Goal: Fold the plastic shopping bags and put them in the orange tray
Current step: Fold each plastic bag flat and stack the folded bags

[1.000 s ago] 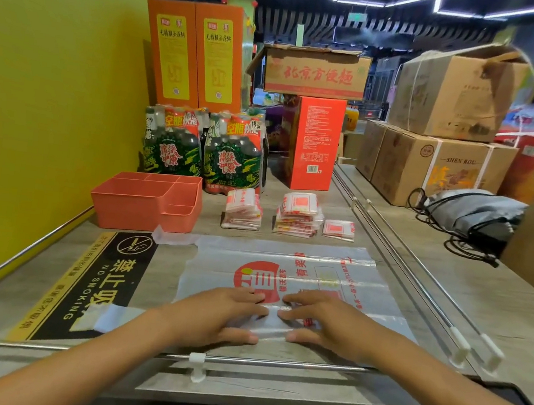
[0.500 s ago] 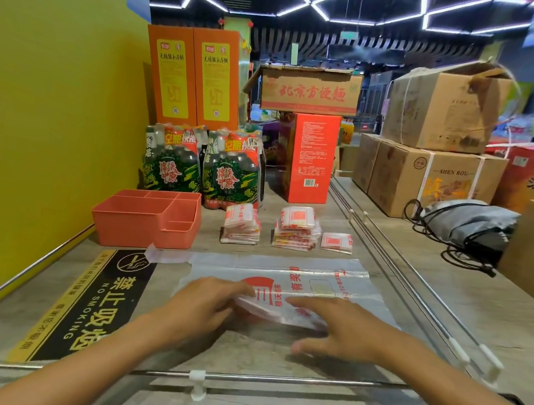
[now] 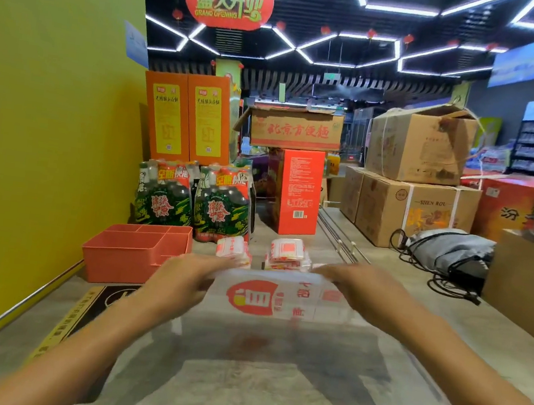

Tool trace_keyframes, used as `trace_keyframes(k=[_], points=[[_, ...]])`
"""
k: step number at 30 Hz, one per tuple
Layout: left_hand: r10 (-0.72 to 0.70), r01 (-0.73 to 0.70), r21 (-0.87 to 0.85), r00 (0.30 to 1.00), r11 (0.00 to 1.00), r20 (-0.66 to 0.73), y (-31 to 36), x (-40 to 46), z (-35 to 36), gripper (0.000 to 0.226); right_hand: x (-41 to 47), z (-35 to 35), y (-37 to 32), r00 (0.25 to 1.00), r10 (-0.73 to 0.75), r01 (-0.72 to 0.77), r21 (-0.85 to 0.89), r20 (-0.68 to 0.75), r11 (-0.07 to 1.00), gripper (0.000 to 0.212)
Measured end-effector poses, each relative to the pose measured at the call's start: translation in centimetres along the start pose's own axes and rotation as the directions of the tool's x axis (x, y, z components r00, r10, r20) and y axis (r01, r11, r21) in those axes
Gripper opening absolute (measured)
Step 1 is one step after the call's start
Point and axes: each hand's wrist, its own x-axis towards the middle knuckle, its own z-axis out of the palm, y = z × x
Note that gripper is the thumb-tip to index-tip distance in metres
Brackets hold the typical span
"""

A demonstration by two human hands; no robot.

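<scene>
Thin clear plastic with red print is what you have in both hands: the shopping bag (image 3: 281, 299) is lifted by one edge above the grey counter (image 3: 494, 331), the rest of it trailing down toward you as a see-through sheet; your left hand (image 3: 180, 279) pinches the raised edge at one end and your right hand (image 3: 360, 288) pinches it at the other, the two held apart with the printed panel stretched between them; expect it to be almost weightless, limp and slippery, quick to slide over itself and to balloon with trapped air; it will likely hold a fold only if you press the crease flat; grip at the corners, not mid-edge; the orange tray (image 3: 134, 255) waits to the left, near the folded bundles (image 3: 286, 257).
</scene>
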Motion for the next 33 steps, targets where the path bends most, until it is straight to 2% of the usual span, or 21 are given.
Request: trace_keyframes(k=[4, 7, 9, 12, 14, 16, 18, 20, 22, 24, 26, 28, 30, 32, 33], points=[[0.004, -0.006, -0.03, 0.999, 1.0, -0.049, 1.2, 1.2, -4.9, 0.052, -0.7, -4.3, 0.2, 0.99, 0.042, -0.04, 0.017, -0.131, 0.999, 0.054], [0.022, -0.019, 0.028, 0.99, 0.999, -0.137, 1.8, 1.4, -8.3, 0.072, -1.7, -7.3, 0.0, 0.969, 0.025, -0.015, 0.043, -0.244, 0.999, 0.057], [0.095, -0.083, 0.066, 0.974, 0.994, -0.206, 2.4, 1.5, -10.6, 0.078, -2.4, -9.2, 0.0, 0.923, -0.004, 0.007, 0.006, -0.384, 1.0, 0.06], [0.201, -0.184, 0.085, 0.941, 0.979, -0.274, 2.4, 2.1, -13.5, 0.072, -2.9, -11.6, 0.1, 0.82, -0.088, 0.074, -0.047, -0.566, 0.996, 0.057], [0.214, -0.204, 0.067, 0.917, 0.977, -0.337, 2.1, 2.9, -14.3, 0.062, -2.5, -12.6, 0.3, 0.82, -0.079, 0.089, -0.01, -0.567, 0.996, 0.048], [0.219, -0.211, 0.064, 0.899, 0.975, -0.379, 1.5, 4.0, -13.9, 0.054, -1.5, -12.9, 0.5, 0.865, -0.042, 0.061, 0.021, -0.501, 0.998, 0.043], [0.188, -0.18, 0.054, 0.919, 0.982, -0.346, 0.4, 5.3, -12.0, 0.053, 0.0, -12.2, 1.1, 0.915, 0.011, 0.008, 0.047, -0.402, 0.999, 0.042], [0.112, -0.116, 0.0, 0.963, 0.993, -0.247, -1.8, 6.4, -9.2, 0.053, 1.8, -9.9, 2.2, 0.95, 0.052, -0.034, 0.067, -0.307, 0.997, 0.042], [0.021, -0.025, -0.038, 0.996, 0.999, -0.091, -4.1, 6.8, -6.0, 0.052, 3.5, -6.2, 3.5, 0.974, 0.078, -0.062, 0.076, -0.214, 0.995, 0.045], [-0.012, 0.014, -0.039, 0.999, 0.999, 0.042, -5.6, 6.4, -2.6, 0.051, 4.6, -2.0, 4.5, 0.991, 0.057, -0.049, 0.071, -0.121, 0.996, 0.052], [-0.067, 0.068, -0.013, 0.992, 0.998, 0.104, -6.3, 5.4, 0.5, 0.054, 4.7, 2.0, 4.7, 0.999, 0.04, -0.04, 0.064, 0.0, 0.997, 0.059], [-0.125, 0.107, 0.096, 0.969, 0.99, 0.211, -7.3, 3.9, 3.8, 0.063, 4.1, 5.8, 4.8, 0.992, 0.022, -0.03, 0.056, 0.123, 0.998, 0.064], [-0.128, 0.087, 0.12, 0.912, 0.989, 0.389, -8.7, 1.9, 7.0, 0.071, 3.2, 8.9, 5.0, 0.967, 0.017, -0.053, 0.134, 0.255, 0.99, 0.056], [-0.098, 0.093, 0.036, 0.838, 0.995, 0.538, -9.3, 0.1, 8.7, 0.059, 2.5, 11.0, 5.2, 0.934, -0.025, -0.049, 0.197, 0.356, 0.979, 0.047], [-0.09, 0.1, 0.014, 0.82, 0.995, 0.565, -9.2, -0.6, 9.1, 0.05, 2.2, 11.6, 5.2, 0.915, -0.047, -0.035, 0.196, 0.401, 0.98, 0.049]])
